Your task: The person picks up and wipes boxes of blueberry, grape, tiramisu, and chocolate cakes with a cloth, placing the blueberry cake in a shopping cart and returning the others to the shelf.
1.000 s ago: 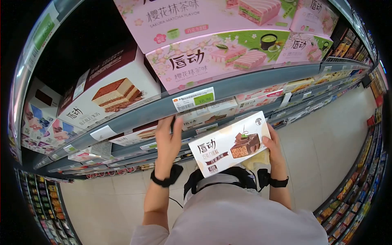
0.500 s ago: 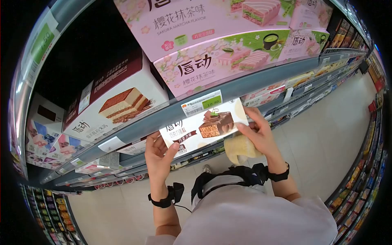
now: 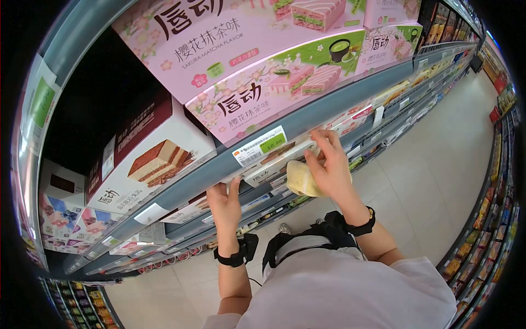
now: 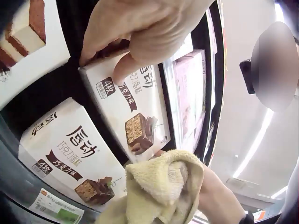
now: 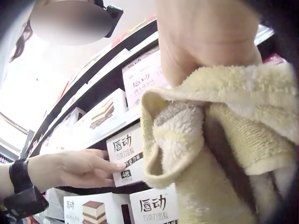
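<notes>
A white chocolate cake box [image 4: 133, 107] sits under the upper shelf's lip, above a second box of the same kind [image 4: 74, 156]. My left hand [image 3: 224, 204] grips its left end, thumb on the printed front and fingers round the edge. At the other end, my right hand [image 3: 330, 167] holds the box with thumb and fingers. A pale yellow towel [image 3: 303, 179] hangs bunched from the right hand and hides part of those fingers in both wrist views. Most of the box is screened by the shelf edge in the head view.
Pink sakura matcha cake boxes [image 3: 252, 101] and a white tiramisu-picture box [image 3: 159, 164] stand on the upper shelf. A price tag [image 3: 260, 145] is fixed to its lip. Tiled floor [image 3: 416, 175] runs along the aisle, with another stocked shelf [image 3: 482, 219] at the right.
The left hand went from the shelf to the box's left end. Both hands then carried the box forward and left, from in front of my body to beneath the upper shelf's lip.
</notes>
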The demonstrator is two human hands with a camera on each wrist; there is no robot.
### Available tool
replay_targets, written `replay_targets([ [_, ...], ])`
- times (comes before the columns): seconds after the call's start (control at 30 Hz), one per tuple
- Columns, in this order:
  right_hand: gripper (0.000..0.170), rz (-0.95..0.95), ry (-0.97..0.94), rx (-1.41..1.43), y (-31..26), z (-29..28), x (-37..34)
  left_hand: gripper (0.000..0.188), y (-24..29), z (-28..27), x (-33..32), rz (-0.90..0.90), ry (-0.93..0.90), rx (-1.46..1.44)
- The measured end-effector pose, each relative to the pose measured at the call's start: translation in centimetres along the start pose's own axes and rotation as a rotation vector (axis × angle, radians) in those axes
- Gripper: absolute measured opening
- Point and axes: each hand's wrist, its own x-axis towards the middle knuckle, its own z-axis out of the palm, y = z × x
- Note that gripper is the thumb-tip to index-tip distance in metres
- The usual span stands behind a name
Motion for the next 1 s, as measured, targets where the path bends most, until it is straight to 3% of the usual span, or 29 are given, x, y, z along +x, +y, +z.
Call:
replay_targets([
  [0.1,0.052,0.023,-0.069,-0.054,0.7,-0.1,-0.3,0.039,-1.1,0.3,-0.2,-0.019,-0.008,0.019],
  [0.47,0.061,0.072,-0.052,0.212,1.3,-0.3,-1.3,0.035,-0.7,1.0,0.2,-0.018,-0.054,-0.008],
  [0.63,0.060,0.068,-0.066,0.248,1.3,-0.5,-1.4,0.034,-1.2,1.3,0.3,0.024,-0.050,-0.016],
  [0.83,0.058,0.100,-0.086,0.338,1.8,-0.5,-2.1,0.040,-1.3,0.9,0.6,-0.054,-0.161,0.021],
  [1.0,0.058,0.145,-0.122,0.382,2.2,-0.9,-2.3,0.034,-1.9,1.4,0.3,-0.016,-0.084,0.028],
])
